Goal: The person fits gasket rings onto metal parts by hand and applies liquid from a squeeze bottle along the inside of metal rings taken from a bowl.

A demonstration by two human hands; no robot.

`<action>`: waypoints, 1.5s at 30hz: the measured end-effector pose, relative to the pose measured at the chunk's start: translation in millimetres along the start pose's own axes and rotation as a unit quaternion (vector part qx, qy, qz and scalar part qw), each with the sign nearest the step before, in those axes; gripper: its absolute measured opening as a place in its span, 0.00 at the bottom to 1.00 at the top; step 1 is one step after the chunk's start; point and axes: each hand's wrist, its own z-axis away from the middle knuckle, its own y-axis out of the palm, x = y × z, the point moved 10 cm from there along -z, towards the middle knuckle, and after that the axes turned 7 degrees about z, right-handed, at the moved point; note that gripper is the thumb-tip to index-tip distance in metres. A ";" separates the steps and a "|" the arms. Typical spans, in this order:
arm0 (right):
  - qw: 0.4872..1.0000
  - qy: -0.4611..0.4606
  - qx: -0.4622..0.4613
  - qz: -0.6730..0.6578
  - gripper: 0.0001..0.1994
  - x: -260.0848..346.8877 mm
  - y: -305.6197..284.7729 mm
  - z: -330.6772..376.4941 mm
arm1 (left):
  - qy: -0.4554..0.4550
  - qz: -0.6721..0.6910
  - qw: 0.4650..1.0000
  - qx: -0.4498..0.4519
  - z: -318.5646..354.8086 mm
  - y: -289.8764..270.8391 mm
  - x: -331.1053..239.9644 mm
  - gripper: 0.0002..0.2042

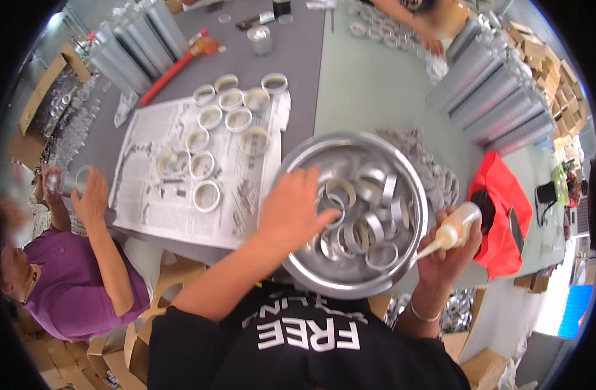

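Note:
A shiny metal basin point(411, 182) stands on the table right in front of me, with several silvery rings point(374, 227) lying loose in it. Over the basin's left rim reaches my left hand point(292, 207), thumb spread from the fingers, close to the rings; its fingertips are partly turned from sight. Just right of the basin, my right hand point(448, 253) is wrapped round a squeeze bottle point(463, 224). The bottle is translucent with a yellowish pointed nozzle, tilted so that its tip points down and left at the basin's rim.
Newspaper point(142, 162) on the left carries several pale rings point(206, 196). Grey tubes point(499, 97) stand at the right, near a red bag point(499, 201); grey cloth point(434, 175) lies behind the basin. A co-worker in purple point(83, 279) sits left; another person's arm point(408, 19) reaches in at the back.

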 end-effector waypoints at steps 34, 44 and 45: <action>1.000 -0.020 0.005 -0.023 0.23 -7.4 13.8 9.0 | -0.012 0.088 0.996 0.008 106.9 -45.2 14.5 0.30; 0.853 -0.409 0.221 0.237 0.34 54.7 103.7 74.5 | -0.208 0.801 0.538 0.163 113.1 10.8 -16.7 0.35; 0.856 -0.402 0.217 0.243 0.34 55.0 104.6 74.8 | -0.215 0.802 0.532 0.165 114.7 14.5 -14.5 0.35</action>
